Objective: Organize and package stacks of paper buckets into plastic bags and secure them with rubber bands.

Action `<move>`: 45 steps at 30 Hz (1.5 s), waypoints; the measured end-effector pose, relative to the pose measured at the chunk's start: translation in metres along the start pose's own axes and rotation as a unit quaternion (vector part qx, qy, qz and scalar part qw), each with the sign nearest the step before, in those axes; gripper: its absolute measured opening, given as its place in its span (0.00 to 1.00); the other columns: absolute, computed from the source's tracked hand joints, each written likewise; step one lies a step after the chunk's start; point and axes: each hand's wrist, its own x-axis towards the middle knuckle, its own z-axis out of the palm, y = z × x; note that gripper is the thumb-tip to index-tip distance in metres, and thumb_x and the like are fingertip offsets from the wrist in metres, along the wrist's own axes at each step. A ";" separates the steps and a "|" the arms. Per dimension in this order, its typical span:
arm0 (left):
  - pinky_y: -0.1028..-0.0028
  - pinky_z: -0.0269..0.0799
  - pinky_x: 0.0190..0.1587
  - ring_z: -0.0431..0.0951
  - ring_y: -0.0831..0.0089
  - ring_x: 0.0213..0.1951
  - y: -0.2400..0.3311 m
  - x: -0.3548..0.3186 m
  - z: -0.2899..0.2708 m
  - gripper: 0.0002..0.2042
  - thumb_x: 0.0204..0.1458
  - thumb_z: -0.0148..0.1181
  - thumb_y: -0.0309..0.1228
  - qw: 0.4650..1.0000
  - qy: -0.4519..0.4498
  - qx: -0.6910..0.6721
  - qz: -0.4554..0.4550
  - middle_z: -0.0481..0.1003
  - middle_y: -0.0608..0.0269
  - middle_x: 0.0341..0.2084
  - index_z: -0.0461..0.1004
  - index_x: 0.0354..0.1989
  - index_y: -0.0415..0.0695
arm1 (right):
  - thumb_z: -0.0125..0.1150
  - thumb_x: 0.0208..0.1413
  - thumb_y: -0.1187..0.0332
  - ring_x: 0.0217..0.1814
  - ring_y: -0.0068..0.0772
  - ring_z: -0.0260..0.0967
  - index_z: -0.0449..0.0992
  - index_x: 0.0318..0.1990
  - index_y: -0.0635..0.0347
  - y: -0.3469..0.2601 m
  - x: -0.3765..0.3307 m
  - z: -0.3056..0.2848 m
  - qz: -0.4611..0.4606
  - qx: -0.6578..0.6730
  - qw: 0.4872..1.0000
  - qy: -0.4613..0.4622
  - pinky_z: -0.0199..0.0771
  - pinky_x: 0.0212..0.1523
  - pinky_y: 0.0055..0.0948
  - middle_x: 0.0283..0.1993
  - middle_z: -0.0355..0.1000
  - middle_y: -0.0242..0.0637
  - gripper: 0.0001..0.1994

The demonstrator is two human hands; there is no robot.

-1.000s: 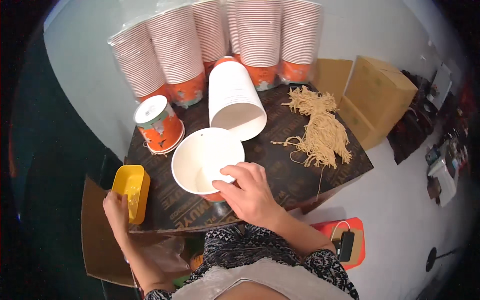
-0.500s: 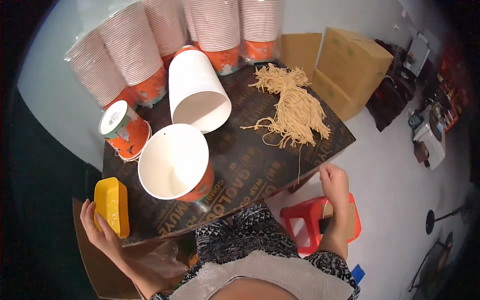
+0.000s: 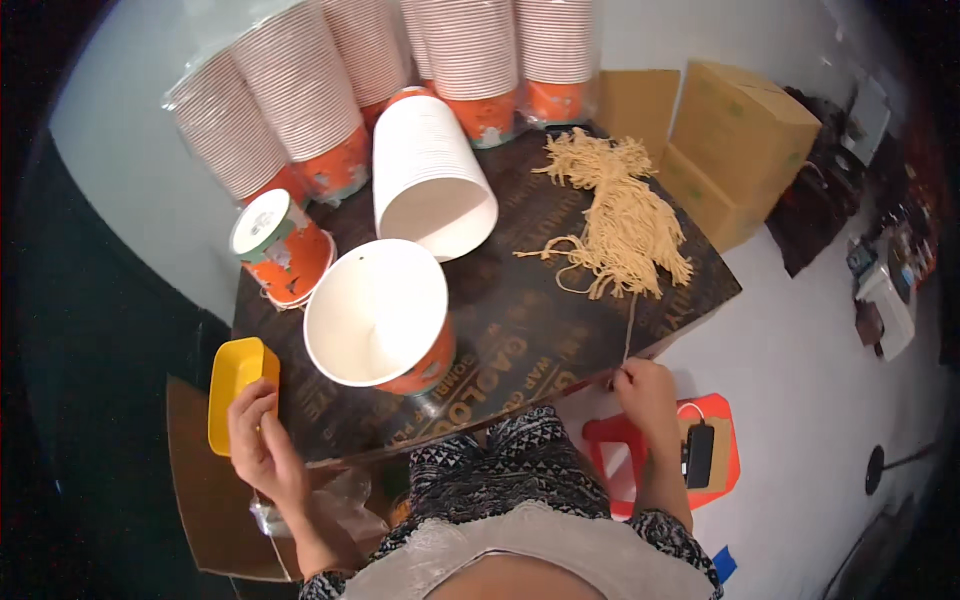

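A large white-lined paper bucket (image 3: 375,315) with an orange outside stands upright on the dark table, its mouth toward me. My left hand (image 3: 265,445) is at the near edge of a yellow plastic tray (image 3: 226,395), fingers curled together; whatever they hold is too small or hidden. My right hand (image 3: 648,395) is at the table's front edge, closed on the lower end of a thin cord (image 3: 630,330). That cord hangs from a tied bundle of beige cords (image 3: 630,225) on the table's right side.
Beyond the bucket lies a nested stack of white buckets (image 3: 425,165). An upturned orange cup (image 3: 285,250) stands to the left. Wrapped bucket stacks (image 3: 300,90) line the back. Cardboard boxes (image 3: 740,140) are at the right, above a red stool (image 3: 722,475) bearing a black device.
My left hand has moved right from the yellow tray's outer side to its near right edge, fingers now curled. My right hand has moved to the cord's end and closed on it. The view has shifted.
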 end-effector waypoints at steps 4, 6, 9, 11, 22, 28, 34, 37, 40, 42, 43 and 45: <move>0.72 0.73 0.38 0.77 0.65 0.31 0.032 -0.011 0.008 0.09 0.45 0.45 0.15 0.993 -0.081 -0.080 -0.010 0.77 0.52 0.28 0.74 0.26 0.34 | 0.59 0.53 0.66 0.29 0.38 0.73 0.79 0.31 0.64 -0.030 -0.005 -0.006 -0.031 0.228 0.960 -0.162 0.71 0.31 0.35 0.26 0.75 0.42 0.10; 0.70 0.74 0.32 0.78 0.64 0.27 0.045 -0.018 0.015 0.05 0.41 0.53 0.16 0.960 -0.198 -0.186 -0.062 0.78 0.52 0.26 0.76 0.25 0.35 | 0.60 0.54 0.70 0.27 0.23 0.70 0.80 0.34 0.65 -0.066 -0.011 -0.007 -0.037 0.405 0.886 -0.222 0.69 0.30 0.25 0.24 0.74 0.33 0.07; 0.74 0.72 0.26 0.77 0.69 0.23 0.047 -0.022 0.033 0.11 0.43 0.66 0.22 0.931 -0.304 -0.199 0.017 0.77 0.55 0.30 0.75 0.36 0.37 | 0.59 0.57 0.72 0.27 0.17 0.67 0.80 0.35 0.67 -0.119 -0.011 -0.002 -0.020 0.493 0.832 -0.255 0.67 0.29 0.20 0.25 0.73 0.29 0.07; 0.75 0.70 0.23 0.74 0.72 0.21 0.052 -0.027 0.045 0.21 0.41 0.74 0.31 0.923 -0.332 -0.197 -0.005 0.76 0.57 0.31 0.73 0.42 0.39 | 0.58 0.58 0.71 0.26 0.16 0.66 0.80 0.36 0.66 -0.133 -0.009 0.007 -0.027 0.494 0.828 -0.264 0.65 0.27 0.18 0.24 0.72 0.30 0.08; 0.73 0.69 0.22 0.75 0.69 0.19 0.048 -0.046 0.068 0.13 0.45 0.70 0.27 0.947 -0.266 -0.183 -0.006 0.75 0.59 0.22 0.73 0.36 0.39 | 0.56 0.60 0.69 0.22 0.13 0.62 0.80 0.35 0.65 -0.153 -0.013 0.042 -0.027 0.595 0.765 -0.245 0.62 0.23 0.17 0.22 0.70 0.27 0.09; 0.69 0.70 0.23 0.76 0.61 0.20 0.041 -0.039 0.060 0.03 0.50 0.61 0.20 0.936 -0.276 -0.214 -0.056 0.73 0.56 0.19 0.73 0.27 0.37 | 0.64 0.47 0.74 0.17 0.28 0.64 0.75 0.23 0.65 -0.153 -0.006 0.016 -0.184 0.353 0.912 -0.099 0.63 0.21 0.29 0.17 0.67 0.37 0.06; 0.67 0.68 0.21 0.75 0.59 0.19 0.036 -0.036 0.051 0.04 0.50 0.61 0.20 0.922 -0.311 -0.228 -0.033 0.72 0.55 0.17 0.73 0.25 0.36 | 0.58 0.51 0.78 0.47 0.43 0.70 0.71 0.44 0.65 -0.172 -0.015 0.028 -0.274 0.416 0.858 -0.124 0.69 0.52 0.37 0.43 0.71 0.47 0.11; 0.66 0.68 0.20 0.75 0.58 0.18 0.033 -0.035 0.050 0.06 0.50 0.62 0.22 0.930 -0.306 -0.205 -0.016 0.72 0.55 0.16 0.73 0.23 0.37 | 0.54 0.57 0.76 0.39 0.26 0.72 0.72 0.42 0.68 -0.171 -0.024 0.042 -0.235 0.446 0.841 -0.198 0.72 0.44 0.27 0.38 0.73 0.42 0.07; 0.65 0.67 0.19 0.74 0.57 0.17 0.031 -0.036 0.046 0.07 0.50 0.62 0.22 0.931 -0.309 -0.194 -0.026 0.71 0.54 0.14 0.73 0.22 0.38 | 0.57 0.58 0.74 0.32 0.25 0.71 0.73 0.39 0.67 -0.171 -0.029 0.043 -0.203 0.426 0.855 -0.216 0.71 0.35 0.25 0.33 0.73 0.38 0.05; 0.66 0.65 0.18 0.73 0.60 0.15 0.031 -0.037 0.046 0.10 0.50 0.62 0.23 0.924 -0.318 -0.203 -0.063 0.70 0.55 0.12 0.73 0.18 0.39 | 0.59 0.55 0.77 0.24 0.19 0.64 0.73 0.35 0.67 -0.176 -0.031 0.041 -0.227 0.445 0.849 -0.175 0.64 0.26 0.22 0.25 0.69 0.33 0.03; 0.66 0.65 0.18 0.73 0.60 0.15 0.032 -0.036 0.044 0.10 0.50 0.62 0.23 0.924 -0.319 -0.203 -0.062 0.70 0.55 0.12 0.73 0.18 0.39 | 0.61 0.54 0.78 0.20 0.16 0.61 0.73 0.33 0.66 -0.178 -0.032 0.040 -0.239 0.453 0.845 -0.154 0.60 0.21 0.20 0.21 0.67 0.31 0.03; 0.68 0.64 0.17 0.72 0.62 0.14 0.032 -0.032 0.042 0.13 0.51 0.61 0.22 0.944 -0.271 -0.175 -0.071 0.70 0.56 0.11 0.72 0.14 0.40 | 0.61 0.53 0.80 0.18 0.15 0.57 0.72 0.31 0.65 -0.179 -0.029 0.042 -0.253 0.466 0.839 -0.121 0.57 0.20 0.19 0.19 0.63 0.29 0.03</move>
